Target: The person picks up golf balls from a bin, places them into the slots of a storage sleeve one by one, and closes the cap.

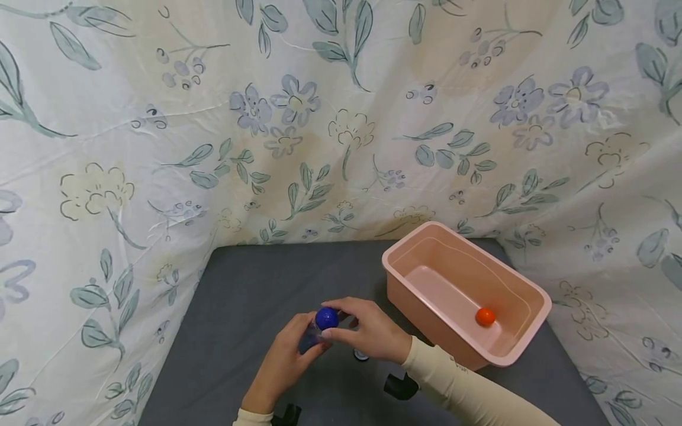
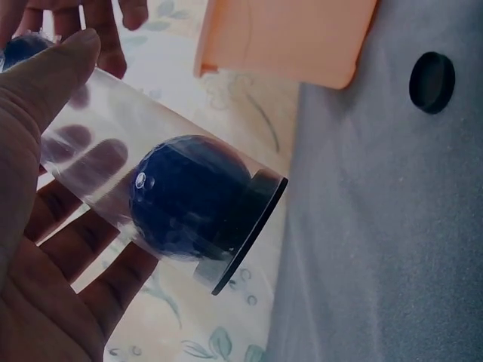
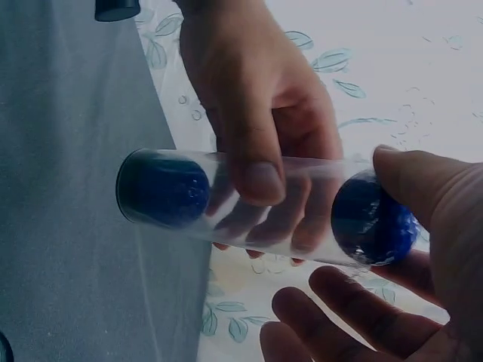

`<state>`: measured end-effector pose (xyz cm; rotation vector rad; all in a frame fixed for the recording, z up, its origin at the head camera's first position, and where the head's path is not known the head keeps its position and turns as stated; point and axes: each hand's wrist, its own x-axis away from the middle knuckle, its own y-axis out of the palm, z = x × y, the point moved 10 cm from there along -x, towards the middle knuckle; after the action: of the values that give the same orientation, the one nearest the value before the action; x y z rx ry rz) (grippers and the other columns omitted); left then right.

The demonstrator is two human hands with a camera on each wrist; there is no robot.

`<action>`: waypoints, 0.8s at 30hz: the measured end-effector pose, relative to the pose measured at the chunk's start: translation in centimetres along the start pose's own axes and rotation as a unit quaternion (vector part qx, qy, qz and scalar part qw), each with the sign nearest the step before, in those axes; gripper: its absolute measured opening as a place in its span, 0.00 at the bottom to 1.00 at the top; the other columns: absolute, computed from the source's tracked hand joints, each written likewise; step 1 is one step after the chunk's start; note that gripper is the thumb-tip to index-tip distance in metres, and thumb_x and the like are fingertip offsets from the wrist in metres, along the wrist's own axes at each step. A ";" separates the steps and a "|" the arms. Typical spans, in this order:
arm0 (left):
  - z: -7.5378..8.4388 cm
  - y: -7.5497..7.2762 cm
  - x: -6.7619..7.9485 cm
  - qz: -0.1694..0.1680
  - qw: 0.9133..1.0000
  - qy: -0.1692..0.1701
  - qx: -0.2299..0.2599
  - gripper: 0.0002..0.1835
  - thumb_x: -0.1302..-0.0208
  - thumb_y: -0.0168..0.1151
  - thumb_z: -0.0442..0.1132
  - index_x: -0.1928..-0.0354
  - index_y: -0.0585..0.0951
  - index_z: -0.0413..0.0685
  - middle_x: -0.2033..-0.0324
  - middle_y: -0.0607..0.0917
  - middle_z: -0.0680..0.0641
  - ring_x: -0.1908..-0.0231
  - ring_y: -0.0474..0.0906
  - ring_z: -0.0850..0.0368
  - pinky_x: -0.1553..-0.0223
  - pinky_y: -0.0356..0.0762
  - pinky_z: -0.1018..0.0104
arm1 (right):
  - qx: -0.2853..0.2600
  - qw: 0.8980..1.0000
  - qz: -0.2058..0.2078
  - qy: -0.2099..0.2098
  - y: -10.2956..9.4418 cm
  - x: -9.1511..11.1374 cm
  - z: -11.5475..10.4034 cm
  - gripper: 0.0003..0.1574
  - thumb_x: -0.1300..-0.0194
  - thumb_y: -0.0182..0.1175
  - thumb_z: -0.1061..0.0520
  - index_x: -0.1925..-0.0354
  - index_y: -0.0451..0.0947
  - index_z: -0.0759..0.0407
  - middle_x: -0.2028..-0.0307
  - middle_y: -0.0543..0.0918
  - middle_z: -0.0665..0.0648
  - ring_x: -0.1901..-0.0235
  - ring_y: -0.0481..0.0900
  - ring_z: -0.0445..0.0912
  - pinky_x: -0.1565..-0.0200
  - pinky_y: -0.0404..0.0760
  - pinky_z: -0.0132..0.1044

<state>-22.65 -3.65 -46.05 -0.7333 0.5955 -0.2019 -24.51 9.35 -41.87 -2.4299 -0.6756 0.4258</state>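
Note:
A clear plastic tube [image 2: 117, 109] is in my left hand [image 1: 282, 358], with the thumb on one side and the fingers on the other. One blue ball [image 3: 181, 190] sits inside at its black-capped end. At the opposite end, my right hand [image 1: 375, 331] pinches a second blue ball [image 1: 327, 318] between thumb and index finger. That ball is partly within the tube's mouth; the right hand's other fingers are spread below in the right wrist view. A loose black cap [image 2: 432, 84] lies on the grey cloth near the hands.
To the right of my hands stands a pink bin [image 1: 421, 310], with an orange ball [image 1: 485, 317] on its floor. Grey cloth [image 1: 240, 290] covers the tabletop. A floral curtain [image 1: 341, 148] hangs behind and at both sides.

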 end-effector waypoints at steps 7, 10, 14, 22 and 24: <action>-0.1 0.3 0.1 0.001 1.000 -0.011 -0.009 0.27 0.38 0.64 0.56 0.38 0.70 0.66 0.49 0.79 0.58 0.52 0.77 0.68 0.54 0.82 0.65 | 0.013 1.000 0.004 0.004 -1.1 0.2 0.3 0.30 0.35 0.57 0.34 0.37 0.70 0.38 0.47 0.80 0.44 0.52 0.80 0.42 0.55 0.81 0.33; -0.2 0.4 0.2 0.000 1.000 -0.017 -0.012 0.27 0.38 0.64 0.56 0.38 0.70 0.66 0.49 0.78 0.59 0.52 0.77 0.69 0.54 0.82 0.64 | 0.034 0.999 0.025 0.003 -2.3 0.2 0.4 0.29 0.36 0.58 0.34 0.39 0.72 0.37 0.48 0.80 0.42 0.53 0.80 0.39 0.55 0.81 0.33; -0.4 0.4 0.1 -0.003 1.000 -0.027 -0.010 0.27 0.39 0.63 0.58 0.38 0.70 0.67 0.49 0.77 0.62 0.52 0.76 0.70 0.54 0.81 0.65 | 0.067 0.996 0.052 0.009 -3.9 0.3 1.0 0.28 0.36 0.58 0.34 0.41 0.74 0.38 0.49 0.81 0.40 0.55 0.79 0.35 0.57 0.81 0.33; -0.7 0.3 0.2 -0.002 0.999 -0.037 -0.015 0.27 0.39 0.63 0.60 0.39 0.72 0.66 0.49 0.80 0.56 0.53 0.76 0.71 0.54 0.82 0.64 | 0.106 0.990 0.081 0.036 -6.7 0.8 2.4 0.28 0.37 0.61 0.35 0.41 0.76 0.40 0.50 0.81 0.42 0.57 0.80 0.40 0.57 0.82 0.37; -0.8 0.2 0.3 0.000 0.999 -0.037 -0.017 0.27 0.39 0.63 0.60 0.39 0.72 0.65 0.50 0.80 0.57 0.53 0.76 0.71 0.53 0.81 0.64 | 0.098 0.990 0.086 0.045 -7.5 1.0 2.9 0.28 0.38 0.62 0.36 0.42 0.76 0.41 0.51 0.82 0.44 0.58 0.80 0.40 0.58 0.82 0.38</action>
<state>-22.89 -4.05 -46.79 -0.7710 0.5300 -0.1645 -27.70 16.49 -39.74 -2.3110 -0.3687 0.4256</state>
